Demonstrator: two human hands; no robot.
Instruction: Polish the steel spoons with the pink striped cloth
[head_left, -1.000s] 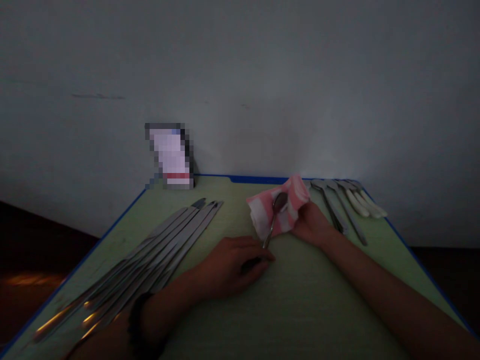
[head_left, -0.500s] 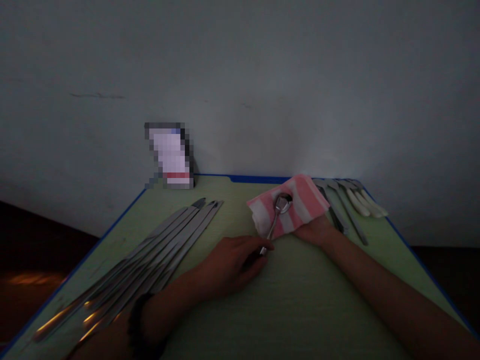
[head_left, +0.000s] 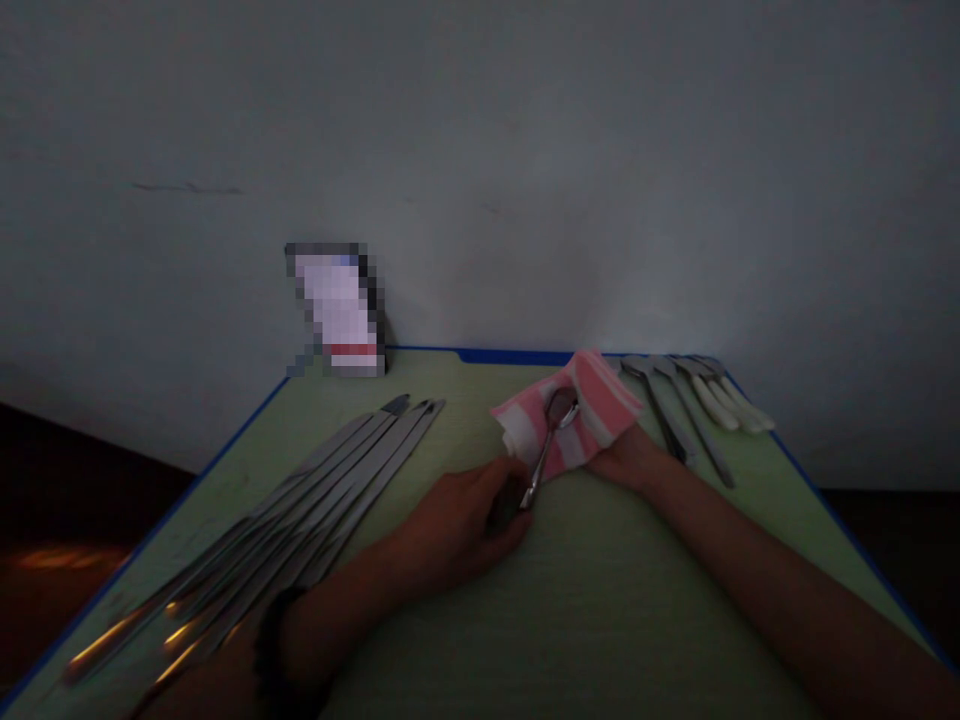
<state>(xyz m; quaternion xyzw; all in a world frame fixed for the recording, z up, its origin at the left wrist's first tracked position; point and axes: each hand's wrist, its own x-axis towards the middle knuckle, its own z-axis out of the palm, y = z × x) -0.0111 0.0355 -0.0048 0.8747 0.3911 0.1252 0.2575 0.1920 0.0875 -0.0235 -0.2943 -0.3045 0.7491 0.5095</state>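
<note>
A shiny metal spoon (head_left: 544, 450) slants upward with its bowl against a pink-and-white striped cloth (head_left: 600, 400). The fingers of my left hand (head_left: 480, 510) are closed on the lower end of its handle. My right hand (head_left: 626, 458) lies beneath the cloth and supports it from below; its fingers are covered by the fabric. Left of my left hand, several metal table knives (head_left: 330, 480) lie side by side, blades pointing away from me. Several spoons (head_left: 694, 425) rest at the right, beyond my right hand.
The pale green table (head_left: 600, 620) has a blue edge and stands against a grey wall (head_left: 480, 180). A phone-like device (head_left: 341, 310), blurred out, leans on the wall at the back left. Two or more white-handled utensils (head_left: 724, 400) lie at the back right.
The cloth has folded more around the spoon's bowl, and its right corner has shifted left. The bowl appears turned a little. My left fingers have shifted slightly on the handle.
</note>
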